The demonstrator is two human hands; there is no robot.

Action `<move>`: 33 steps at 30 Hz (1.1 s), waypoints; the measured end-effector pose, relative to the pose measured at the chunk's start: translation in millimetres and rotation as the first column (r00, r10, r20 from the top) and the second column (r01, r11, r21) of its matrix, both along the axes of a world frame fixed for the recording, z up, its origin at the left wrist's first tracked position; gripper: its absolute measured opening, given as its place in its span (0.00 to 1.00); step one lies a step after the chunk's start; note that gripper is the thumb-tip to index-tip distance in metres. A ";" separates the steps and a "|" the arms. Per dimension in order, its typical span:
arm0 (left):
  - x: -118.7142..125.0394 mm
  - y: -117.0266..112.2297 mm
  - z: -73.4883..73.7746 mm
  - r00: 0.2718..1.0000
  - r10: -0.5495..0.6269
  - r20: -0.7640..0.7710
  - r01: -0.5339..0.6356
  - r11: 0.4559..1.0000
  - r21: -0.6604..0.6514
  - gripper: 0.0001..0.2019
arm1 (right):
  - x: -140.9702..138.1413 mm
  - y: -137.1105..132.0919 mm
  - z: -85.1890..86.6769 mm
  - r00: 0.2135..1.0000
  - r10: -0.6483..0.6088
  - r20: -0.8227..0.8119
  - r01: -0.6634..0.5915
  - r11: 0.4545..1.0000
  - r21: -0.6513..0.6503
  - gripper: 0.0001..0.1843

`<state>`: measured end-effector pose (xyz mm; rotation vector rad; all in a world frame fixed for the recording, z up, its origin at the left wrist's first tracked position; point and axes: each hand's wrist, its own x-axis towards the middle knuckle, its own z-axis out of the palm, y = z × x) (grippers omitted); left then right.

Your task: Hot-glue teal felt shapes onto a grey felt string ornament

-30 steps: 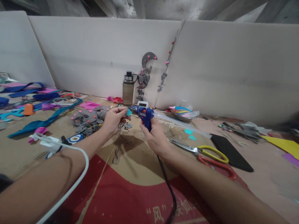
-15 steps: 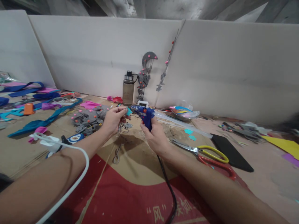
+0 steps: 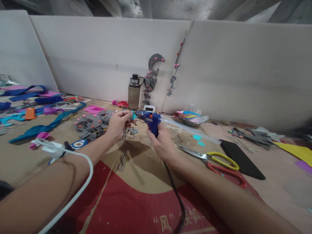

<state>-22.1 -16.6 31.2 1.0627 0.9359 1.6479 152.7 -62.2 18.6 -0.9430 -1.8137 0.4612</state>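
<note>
Fingers of our left hand [image 3: 118, 126] pinch a teal piece [image 3: 134, 116]; our right hand [image 3: 162, 143] clasps the glue gun [image 3: 152, 121], nozzle [image 3: 139, 113] leftward, beside it.

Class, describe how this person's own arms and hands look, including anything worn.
The left hand and right hand wear no gloves. The left forearm and right forearm show no sleeves; a white cable crosses the left one in view.

A dark-capped bottle [image 3: 134, 96] stands before a white panel [image 3: 92, 48], a white-framed display [image 3: 149, 109] near its base.
</note>
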 end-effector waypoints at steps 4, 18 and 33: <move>0.4 -1.8 2.8 1.000 0.003 0.011 -0.002 1.000 -0.020 0.12 | 0.5 0.3 -0.2 1.000 0.004 -0.006 -0.005 1.000 -0.020 0.13; -1.1 -0.1 1.1 1.000 -0.005 0.003 0.005 0.999 -0.045 0.10 | 3.0 3.1 -0.3 0.999 0.014 -0.037 -0.016 0.998 -0.065 0.10; -0.7 0.2 -0.8 1.000 -0.016 -0.023 0.016 1.000 0.016 0.14 | 1.4 1.3 1.1 1.000 -0.009 -0.010 0.008 0.997 -0.080 0.13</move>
